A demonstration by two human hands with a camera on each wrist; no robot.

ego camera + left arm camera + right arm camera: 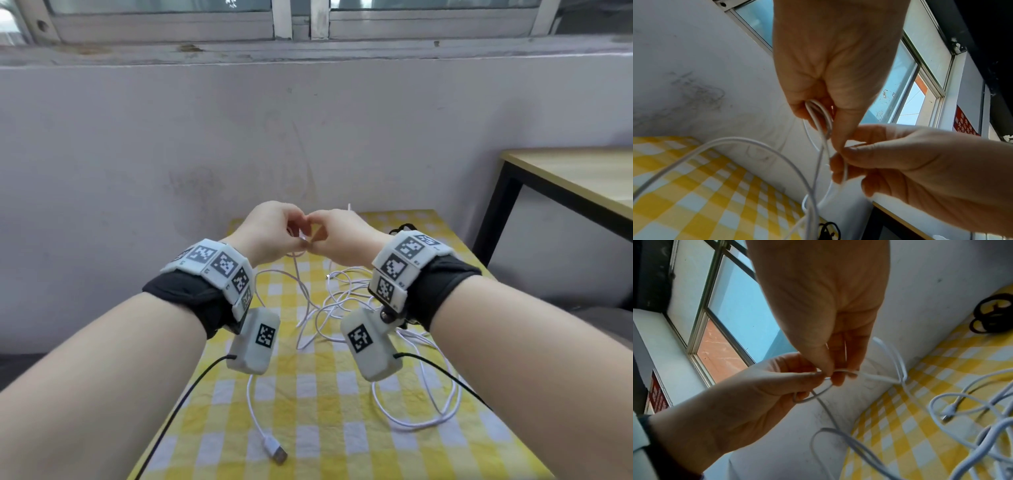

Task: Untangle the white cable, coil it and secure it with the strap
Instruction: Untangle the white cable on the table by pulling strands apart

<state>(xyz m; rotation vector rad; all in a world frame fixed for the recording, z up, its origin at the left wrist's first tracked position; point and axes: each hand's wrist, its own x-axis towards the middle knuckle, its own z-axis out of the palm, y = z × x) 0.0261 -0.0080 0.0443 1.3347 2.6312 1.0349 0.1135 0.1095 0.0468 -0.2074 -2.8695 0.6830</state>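
A white cable (318, 308) lies in tangled loops on the yellow-checked cloth (308, 411). Its USB plug (278, 454) rests near the front edge, and a small connector (948, 411) lies among the loops. Both hands are raised above the far end of the table, fingertips meeting. My left hand (296, 233) pinches a small loop of the cable (818, 113). My right hand (320, 237) pinches the same strand just beside it (835, 374). Slack hangs from both hands to the cloth. A black strap (995, 313) lies by the wall at the far right, half hidden behind my right wristband (406, 226).
The small table stands against a grey wall (239, 137) under a window. A wooden table with a black frame (565, 178) stands to the right. Thin black wires (191, 387) trail from both wrist cameras across the near part of the cloth.
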